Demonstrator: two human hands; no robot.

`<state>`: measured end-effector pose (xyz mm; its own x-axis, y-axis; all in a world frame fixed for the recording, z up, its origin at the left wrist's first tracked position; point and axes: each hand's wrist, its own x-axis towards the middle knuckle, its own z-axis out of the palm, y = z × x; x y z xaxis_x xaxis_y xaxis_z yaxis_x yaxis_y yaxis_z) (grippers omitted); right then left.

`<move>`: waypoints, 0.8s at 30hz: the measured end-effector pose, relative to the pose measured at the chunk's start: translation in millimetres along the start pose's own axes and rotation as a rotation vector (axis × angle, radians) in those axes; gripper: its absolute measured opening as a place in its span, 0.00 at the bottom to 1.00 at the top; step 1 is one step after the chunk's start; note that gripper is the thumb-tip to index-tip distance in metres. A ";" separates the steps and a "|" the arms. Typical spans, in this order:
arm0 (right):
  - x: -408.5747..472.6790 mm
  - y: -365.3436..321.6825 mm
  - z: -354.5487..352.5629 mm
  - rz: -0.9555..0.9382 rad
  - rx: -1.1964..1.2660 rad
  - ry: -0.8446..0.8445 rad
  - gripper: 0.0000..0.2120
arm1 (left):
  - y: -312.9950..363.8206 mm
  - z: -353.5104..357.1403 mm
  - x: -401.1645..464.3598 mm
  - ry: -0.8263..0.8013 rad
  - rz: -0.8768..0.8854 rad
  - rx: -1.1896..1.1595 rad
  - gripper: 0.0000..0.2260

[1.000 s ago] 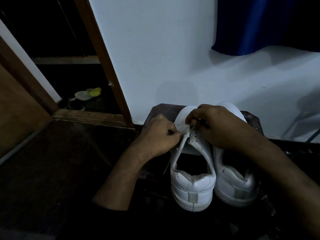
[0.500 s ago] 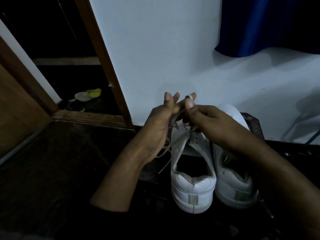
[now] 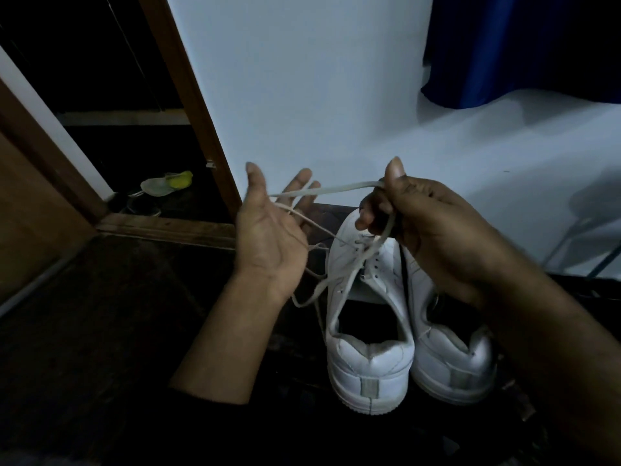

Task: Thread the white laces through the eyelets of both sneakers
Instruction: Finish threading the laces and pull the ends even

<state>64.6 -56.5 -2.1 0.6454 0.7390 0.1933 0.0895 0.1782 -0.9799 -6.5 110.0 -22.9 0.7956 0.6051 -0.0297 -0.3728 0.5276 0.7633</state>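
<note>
Two white sneakers sitting side by side on a dark surface, heels toward the camera, toes pointing away toward the pale wall [image 3: 302, 95]. Long axes running near-to-far, roughly parallel, the two touching or nearly so along their inner sides.

Left sneaker [image 3: 368, 331] is the one being laced. White lace [image 3: 336, 189] is coming up out of the front eyelets, near the toe end; rest of the eyelets further back are looking bare. Right sneaker [image 3: 447, 358] is sitting partly under the right forearm, its lacing state hard to read.

Right hand [image 3: 413, 216] is hovering above the toe of the left sneaker, fingers curled, pinching the lace between thumb and fingers. One strand is dropping from that pinch down to the eyelets; another is running roughly level leftward to the other hand.

Left hand [image 3: 268, 230] is held palm up, left of the sneakers, fingers spread and mostly straight, not gripping. Lace is lying across the fingers; a thinner strand is trailing off them to the eyelets and a loose loop is hanging below the wrist beside the left sneaker.

Background: wooden door frame [image 3: 188, 105] to the left, blue curtain [image 3: 521, 45] top right, something yellow-green [image 3: 181, 179] on the floor past the doorway.
</note>
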 end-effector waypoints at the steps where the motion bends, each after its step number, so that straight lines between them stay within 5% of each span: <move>1: 0.7 0.4 -2.0 0.001 -0.004 0.027 0.22 | 2.1 -2.3 2.0 0.007 0.014 -0.059 0.27; 4: 1.8 3.3 -4.1 -0.001 -0.057 0.082 0.24 | 8.6 -5.7 -0.8 -0.049 0.036 -0.119 0.27; 9: 1.4 9.2 3.5 -0.034 -0.239 0.074 0.24 | -1.7 10.0 -20.4 -0.318 0.147 0.554 0.16; 14: 3.3 13.3 -2.6 -0.013 -0.372 0.131 0.21 | -7.6 1.8 -13.7 -0.368 0.234 0.854 0.16; 18: 2.5 9.9 -12.8 0.008 -0.483 0.188 0.22 | -8.2 -4.7 -10.6 -0.258 0.222 0.780 0.11; 24: -1.7 1.6 -17.1 -0.012 -0.656 0.166 0.19 | 8.1 2.7 -3.6 -0.078 0.013 0.073 0.12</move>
<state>76.6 -68.6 -4.8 0.7448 0.6202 0.2460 0.5058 -0.2845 -0.8144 -11.1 110.5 -14.9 0.8266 0.5620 0.0286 -0.3500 0.4736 0.8082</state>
